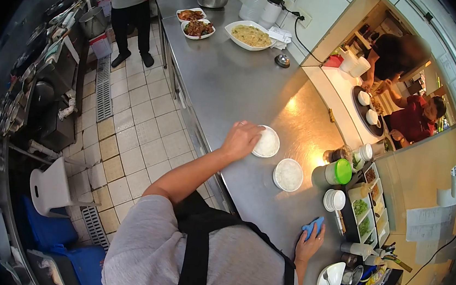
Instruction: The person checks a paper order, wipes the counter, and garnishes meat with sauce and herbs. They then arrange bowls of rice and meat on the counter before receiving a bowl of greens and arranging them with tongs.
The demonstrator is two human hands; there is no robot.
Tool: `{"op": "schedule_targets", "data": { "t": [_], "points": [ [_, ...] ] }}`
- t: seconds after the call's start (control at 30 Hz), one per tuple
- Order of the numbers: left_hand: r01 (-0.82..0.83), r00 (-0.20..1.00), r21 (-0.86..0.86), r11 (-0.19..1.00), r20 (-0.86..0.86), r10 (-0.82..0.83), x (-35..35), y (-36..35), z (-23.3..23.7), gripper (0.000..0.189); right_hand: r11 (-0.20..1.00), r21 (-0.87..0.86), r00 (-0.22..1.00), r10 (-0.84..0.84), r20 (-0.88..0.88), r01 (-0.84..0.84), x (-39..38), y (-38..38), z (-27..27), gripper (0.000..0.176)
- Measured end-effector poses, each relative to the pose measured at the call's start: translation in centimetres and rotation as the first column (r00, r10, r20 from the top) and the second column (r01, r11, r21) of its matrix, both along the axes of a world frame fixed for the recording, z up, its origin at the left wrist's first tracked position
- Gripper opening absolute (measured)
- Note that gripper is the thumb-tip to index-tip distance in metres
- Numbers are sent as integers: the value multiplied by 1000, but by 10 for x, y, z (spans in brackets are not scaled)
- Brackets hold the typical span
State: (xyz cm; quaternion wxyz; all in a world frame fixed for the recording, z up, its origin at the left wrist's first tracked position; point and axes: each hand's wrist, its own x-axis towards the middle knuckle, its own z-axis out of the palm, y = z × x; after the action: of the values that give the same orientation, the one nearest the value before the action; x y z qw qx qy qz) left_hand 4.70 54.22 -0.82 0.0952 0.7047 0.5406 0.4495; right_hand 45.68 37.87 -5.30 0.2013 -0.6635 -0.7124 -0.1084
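My left hand (242, 138) reaches across the steel counter (227, 95), its fingers closed on the near rim of a white bowl of rice (267, 142). Beside it stands a second bowl of rice (288, 175), untouched. Lower on the counter, my right hand (309, 247) is wrapped round a blue cloth (314, 225), pressed against the steel. Between my right hand and the bowls sits a stack of small white dishes (334, 200).
Dishes of food (198, 28) and a large bowl (249, 36) stand at the far end, near a call bell (282, 61). A green-lidded tub (340, 171) and topping trays (365, 210) line the right. A person (134, 1) stands beyond; others are past the hatch.
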Motion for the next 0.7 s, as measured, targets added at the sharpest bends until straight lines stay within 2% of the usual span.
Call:
{"op": "schedule_targets", "data": {
  "t": [0.1, 0.17, 0.23, 0.3, 0.33, 0.4, 0.47, 0.5, 0.53, 0.57, 0.63, 0.7],
  "points": [
    [-106, 989, 218, 970, 123, 81, -43, 37, -11, 23, 997, -6, 996, -74, 53, 74, -12, -3, -4, 46],
    [-158, 959, 138, 978, 257, 119, -89, 74, -24, 21, 988, -26, 988, -152, 42, 153, -20, -2, -10, 47],
    [-116, 819, -128, 985, 549, 167, -147, 116, -34, 24, 968, -53, 969, -245, 15, 246, -32, -2, -14, 48],
    [-276, 664, -163, 947, 680, 310, -214, 165, -42, 27, 947, -72, 950, -312, 4, 312, -46, -1, -13, 48],
    [-415, 624, -196, 889, 650, 434, -248, 189, -45, 28, 935, -79, 938, -346, -2, 345, -53, 1, -13, 49],
    [-595, 554, -260, 760, 552, 623, -338, 253, -86, 29, 913, -101, 918, -397, 9, 396, -61, 1, -14, 50],
    [-702, 451, -385, 599, 410, 793, -406, 297, -101, 29, 883, -115, 890, -455, 26, 455, -71, -1, -13, 51],
    [-711, 413, -381, 591, 455, 789, -453, 329, -139, 29, 865, -120, 873, -487, 36, 488, -79, -4, -12, 51],
    [-716, 380, -372, 590, 502, 777, -490, 363, -169, 29, 842, -120, 850, -525, 39, 525, -87, -3, -12, 52],
    [-655, 456, -473, 588, 373, 808, -505, 368, -158, 31, 856, -126, 865, -498, 57, 501, -94, -2, -12, 52],
    [-474, 368, -324, 819, 771, 519, -526, 392, -169, 26, 856, -116, 864, -498, 70, 503, -108, -9, -14, 51],
    [-140, 254, -351, 926, 891, 376, -560, 426, -185, 33, 849, -175, 865, -501, 32, 498, -136, -5, -4, 50]
  ]
}}
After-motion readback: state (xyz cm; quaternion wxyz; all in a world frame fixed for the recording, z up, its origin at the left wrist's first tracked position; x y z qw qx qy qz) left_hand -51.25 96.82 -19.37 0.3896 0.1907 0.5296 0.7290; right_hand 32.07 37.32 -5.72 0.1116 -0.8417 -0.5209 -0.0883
